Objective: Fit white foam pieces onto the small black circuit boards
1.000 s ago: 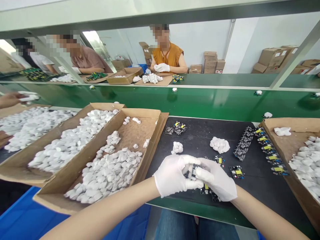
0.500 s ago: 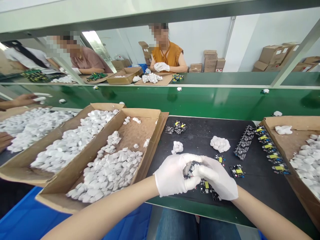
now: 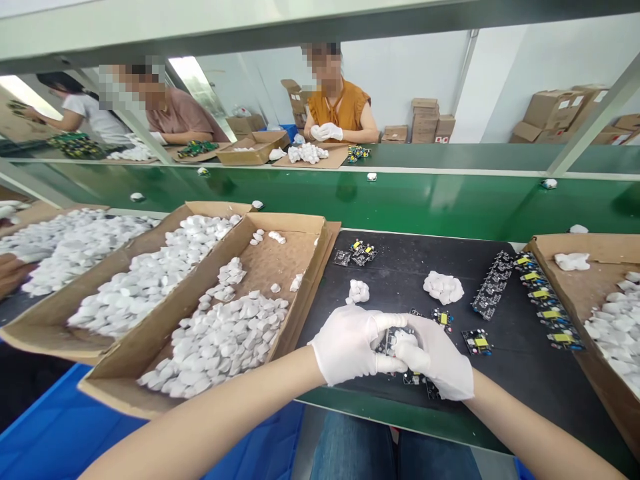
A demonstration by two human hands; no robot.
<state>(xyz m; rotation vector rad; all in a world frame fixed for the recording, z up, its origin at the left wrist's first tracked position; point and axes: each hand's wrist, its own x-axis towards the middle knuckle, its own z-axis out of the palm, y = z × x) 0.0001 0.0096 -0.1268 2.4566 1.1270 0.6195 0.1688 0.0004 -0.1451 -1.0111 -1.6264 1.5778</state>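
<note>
White gloves cover both my hands, which meet over the black mat (image 3: 400,267). My left hand (image 3: 353,343) curls its fingers around the left edge of a small circuit board (image 3: 385,343). From the right, my right hand (image 3: 440,357) grips the same board, its thumb over a white lump on top; the fingers hide much of it. Beneath and beside the hands lie more boards with yellow parts, one of them a board (image 3: 477,342) to the right. Behind the hands sit a small white clump (image 3: 358,291) and a larger white clump (image 3: 443,287).
Cardboard trays of white pieces stand left (image 3: 300,267) and right (image 3: 550,243). Rows of boards (image 3: 493,285) lie near the right tray. Beyond runs a green belt (image 3: 300,193) carrying small white-topped items. Co-workers sit across it; another person's hand (image 3: 13,273) is at far left.
The items on the green belt have shifted right. My right thumb has moved slightly over the board, still held in both hands. Across the belt, the far-left person has straightened and reached out left.
</note>
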